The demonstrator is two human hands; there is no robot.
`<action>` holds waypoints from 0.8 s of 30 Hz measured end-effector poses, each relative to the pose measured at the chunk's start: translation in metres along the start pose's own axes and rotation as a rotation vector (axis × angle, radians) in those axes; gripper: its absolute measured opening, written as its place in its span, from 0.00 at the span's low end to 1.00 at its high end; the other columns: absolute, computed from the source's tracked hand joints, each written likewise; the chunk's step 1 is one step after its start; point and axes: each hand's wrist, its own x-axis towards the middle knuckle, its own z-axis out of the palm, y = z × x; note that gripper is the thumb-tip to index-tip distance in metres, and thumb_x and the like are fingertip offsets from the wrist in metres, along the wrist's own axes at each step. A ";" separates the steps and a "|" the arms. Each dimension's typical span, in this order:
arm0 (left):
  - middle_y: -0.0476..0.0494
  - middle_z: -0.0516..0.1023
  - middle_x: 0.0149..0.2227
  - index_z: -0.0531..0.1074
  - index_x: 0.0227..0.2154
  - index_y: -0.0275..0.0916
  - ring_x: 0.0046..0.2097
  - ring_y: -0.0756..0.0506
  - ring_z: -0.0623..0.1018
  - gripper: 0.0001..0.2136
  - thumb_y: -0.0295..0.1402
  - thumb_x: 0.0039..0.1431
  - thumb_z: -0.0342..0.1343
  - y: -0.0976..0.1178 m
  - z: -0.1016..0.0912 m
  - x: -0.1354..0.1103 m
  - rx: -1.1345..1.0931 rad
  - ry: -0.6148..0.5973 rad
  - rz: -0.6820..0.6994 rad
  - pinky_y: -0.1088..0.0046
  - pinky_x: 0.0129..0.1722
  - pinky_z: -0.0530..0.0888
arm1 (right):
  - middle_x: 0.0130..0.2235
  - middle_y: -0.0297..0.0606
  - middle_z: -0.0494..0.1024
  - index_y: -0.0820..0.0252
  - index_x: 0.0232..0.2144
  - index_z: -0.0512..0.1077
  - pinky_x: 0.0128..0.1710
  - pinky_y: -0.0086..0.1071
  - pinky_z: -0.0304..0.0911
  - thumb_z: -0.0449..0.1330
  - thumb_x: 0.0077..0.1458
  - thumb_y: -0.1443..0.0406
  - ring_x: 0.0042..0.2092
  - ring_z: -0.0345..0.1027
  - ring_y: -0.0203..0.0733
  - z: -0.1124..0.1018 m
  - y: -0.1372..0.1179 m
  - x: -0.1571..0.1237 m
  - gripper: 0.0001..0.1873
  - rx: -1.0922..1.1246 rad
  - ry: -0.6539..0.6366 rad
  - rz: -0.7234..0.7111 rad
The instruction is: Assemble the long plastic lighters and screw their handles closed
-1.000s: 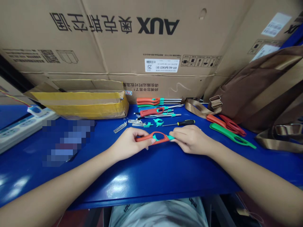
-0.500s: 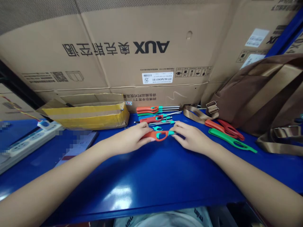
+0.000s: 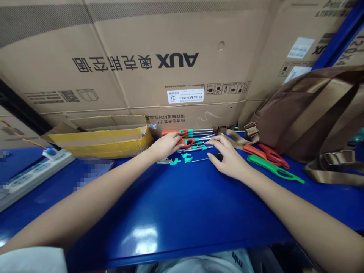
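My left hand (image 3: 167, 146) reaches to the back of the blue table (image 3: 182, 204), its fingers closed on an orange handle with a teal insert (image 3: 186, 143), at a pile of similar orange and teal long-nosed lighters (image 3: 187, 132). My right hand (image 3: 227, 159) lies beside it with fingers spread and holds nothing. Its fingertips are over a thin screwdriver (image 3: 202, 159) with a black grip. Small teal clips (image 3: 186, 157) and short metal pieces (image 3: 163, 162) lie just in front of my left hand.
Two orange handle shells (image 3: 267, 153) and a green one (image 3: 274, 169) lie to the right, by a brown strapped bag (image 3: 313, 110). A yellow-taped cardboard box (image 3: 105, 138), a power strip (image 3: 34, 170) and a flat dark device (image 3: 93, 168) are on the left. Big cartons (image 3: 170, 60) wall the back.
Both hands carried the orange handle away from me toward the pile. My right hand let go of it and spread open over the screwdriver; my left hand still has it.
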 end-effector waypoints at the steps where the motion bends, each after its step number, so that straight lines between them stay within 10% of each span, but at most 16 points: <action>1: 0.29 0.76 0.55 0.74 0.52 0.32 0.53 0.35 0.79 0.18 0.40 0.72 0.50 -0.001 0.000 0.001 0.013 -0.005 -0.009 0.60 0.52 0.76 | 0.54 0.49 0.70 0.58 0.52 0.70 0.61 0.52 0.65 0.58 0.62 0.66 0.57 0.67 0.53 0.001 0.000 0.000 0.16 0.007 -0.007 -0.002; 24: 0.36 0.82 0.50 0.75 0.50 0.38 0.49 0.37 0.81 0.19 0.46 0.70 0.50 -0.021 -0.009 0.008 0.127 -0.085 -0.136 0.67 0.45 0.75 | 0.54 0.49 0.69 0.58 0.51 0.71 0.61 0.53 0.66 0.58 0.61 0.67 0.57 0.67 0.53 0.006 0.001 -0.004 0.15 0.031 -0.083 0.006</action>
